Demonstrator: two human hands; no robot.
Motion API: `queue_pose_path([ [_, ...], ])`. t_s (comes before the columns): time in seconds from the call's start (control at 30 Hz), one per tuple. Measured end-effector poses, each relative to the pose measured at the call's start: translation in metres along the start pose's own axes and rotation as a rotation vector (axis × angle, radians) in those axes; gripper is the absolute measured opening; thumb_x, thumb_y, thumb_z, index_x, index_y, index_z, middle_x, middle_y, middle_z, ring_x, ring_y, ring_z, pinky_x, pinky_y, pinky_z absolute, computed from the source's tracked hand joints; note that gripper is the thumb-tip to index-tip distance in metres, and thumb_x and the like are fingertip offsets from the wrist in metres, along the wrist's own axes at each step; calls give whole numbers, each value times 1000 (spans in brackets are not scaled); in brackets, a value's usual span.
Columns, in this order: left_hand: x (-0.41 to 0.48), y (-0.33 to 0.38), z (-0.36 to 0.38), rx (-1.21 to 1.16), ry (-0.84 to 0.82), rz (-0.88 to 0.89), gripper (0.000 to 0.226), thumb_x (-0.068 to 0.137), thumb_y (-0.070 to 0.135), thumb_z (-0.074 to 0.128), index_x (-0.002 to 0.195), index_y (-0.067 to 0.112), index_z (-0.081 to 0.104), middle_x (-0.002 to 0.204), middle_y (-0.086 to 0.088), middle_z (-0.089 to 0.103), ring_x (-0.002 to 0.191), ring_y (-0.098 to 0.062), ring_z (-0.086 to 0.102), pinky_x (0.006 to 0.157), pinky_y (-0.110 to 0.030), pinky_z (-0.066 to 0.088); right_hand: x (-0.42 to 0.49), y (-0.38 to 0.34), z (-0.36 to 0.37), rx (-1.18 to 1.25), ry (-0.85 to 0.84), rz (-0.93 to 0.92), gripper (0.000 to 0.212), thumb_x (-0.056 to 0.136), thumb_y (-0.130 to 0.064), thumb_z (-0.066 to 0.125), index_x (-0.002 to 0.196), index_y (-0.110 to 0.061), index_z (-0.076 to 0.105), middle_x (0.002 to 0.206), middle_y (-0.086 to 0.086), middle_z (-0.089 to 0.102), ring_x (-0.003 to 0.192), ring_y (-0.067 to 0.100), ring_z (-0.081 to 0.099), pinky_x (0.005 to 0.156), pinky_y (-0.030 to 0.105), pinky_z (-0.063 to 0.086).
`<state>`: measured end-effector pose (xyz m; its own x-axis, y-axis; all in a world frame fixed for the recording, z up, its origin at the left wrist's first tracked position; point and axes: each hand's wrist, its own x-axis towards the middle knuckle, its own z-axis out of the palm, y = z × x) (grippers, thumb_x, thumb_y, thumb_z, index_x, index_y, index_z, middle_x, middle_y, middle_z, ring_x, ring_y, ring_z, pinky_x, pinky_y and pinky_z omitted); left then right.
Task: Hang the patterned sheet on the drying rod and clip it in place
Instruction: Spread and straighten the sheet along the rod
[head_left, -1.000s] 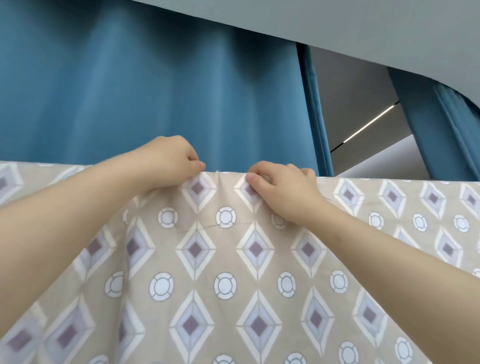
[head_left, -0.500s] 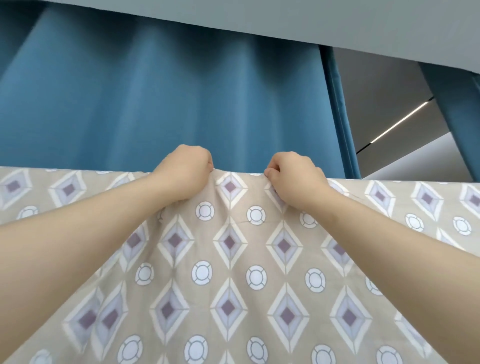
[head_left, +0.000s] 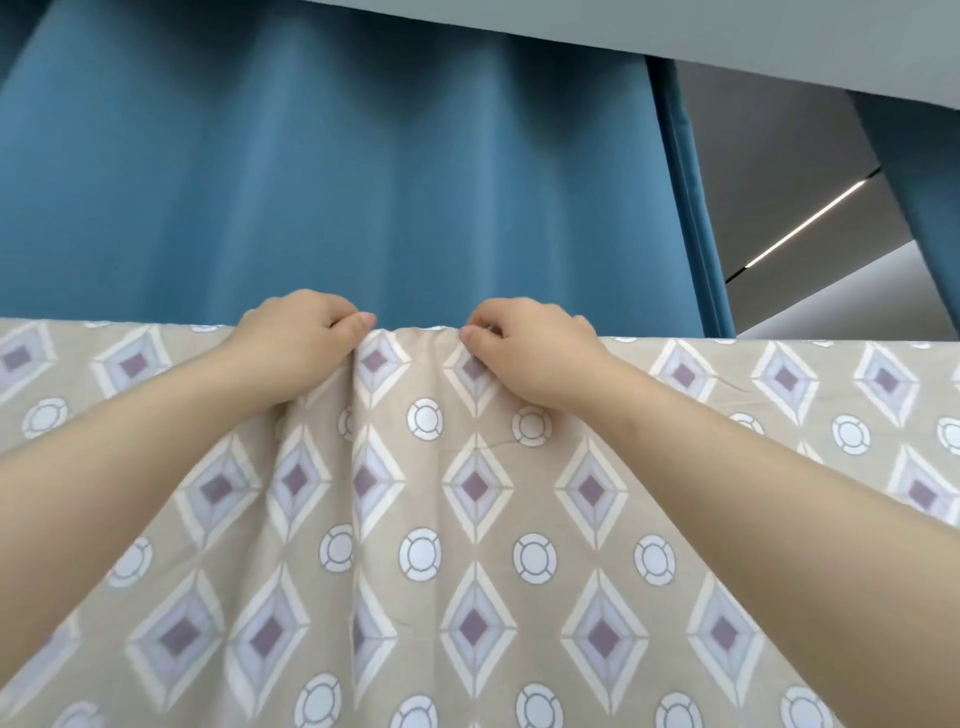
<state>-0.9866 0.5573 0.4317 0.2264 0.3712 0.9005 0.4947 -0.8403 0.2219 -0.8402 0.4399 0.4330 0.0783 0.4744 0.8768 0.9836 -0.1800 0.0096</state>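
The patterned sheet (head_left: 467, 519), beige with purple diamonds and white rings, hangs across the whole lower view, its top fold running level at about mid-height. The drying rod is hidden under that fold. My left hand (head_left: 296, 348) grips the top fold left of centre, fingers curled over it. My right hand (head_left: 524, 353) pinches the fold a short way to the right. The cloth between the two hands is bunched into small folds. No clips are in view.
A blue curtain (head_left: 337, 182) hangs close behind the sheet. A second blue curtain (head_left: 924, 197) is at the right edge. Between them show a grey ceiling and a light strip (head_left: 800, 228).
Both hands have stayed on the top fold and drawn a little closer, gathering the cloth between them. The view has tilted slightly upward.
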Motion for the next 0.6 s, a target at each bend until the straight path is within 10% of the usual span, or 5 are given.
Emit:
queue_pose_path([
  [0.23,16,1,-4,-19,58,-16,37,97,28,45,90,-5,62,83,-17,58,75,-24,45,66,-30,34,19,-10,4,91,59,93,20,96,-21,40,94,-20,59,85,-4,62,93,24,53,83,33,33],
  [0.4,2,-1,4,52,334,38,30,99,29,36,79,12,52,79,-3,53,80,-25,42,79,-36,33,8,-12,7,30,215,-65,22,99,-24,33,102,-14,52,100,2,62,93,26,52,73,35,38],
  [0.6,4,-18,-7,100,60,-95,27,98,35,36,89,25,59,90,5,58,97,-26,50,96,-36,31,3,0,14,-48,64,-25,25,97,-40,31,99,-23,49,98,-1,66,93,24,52,81,35,27],
])
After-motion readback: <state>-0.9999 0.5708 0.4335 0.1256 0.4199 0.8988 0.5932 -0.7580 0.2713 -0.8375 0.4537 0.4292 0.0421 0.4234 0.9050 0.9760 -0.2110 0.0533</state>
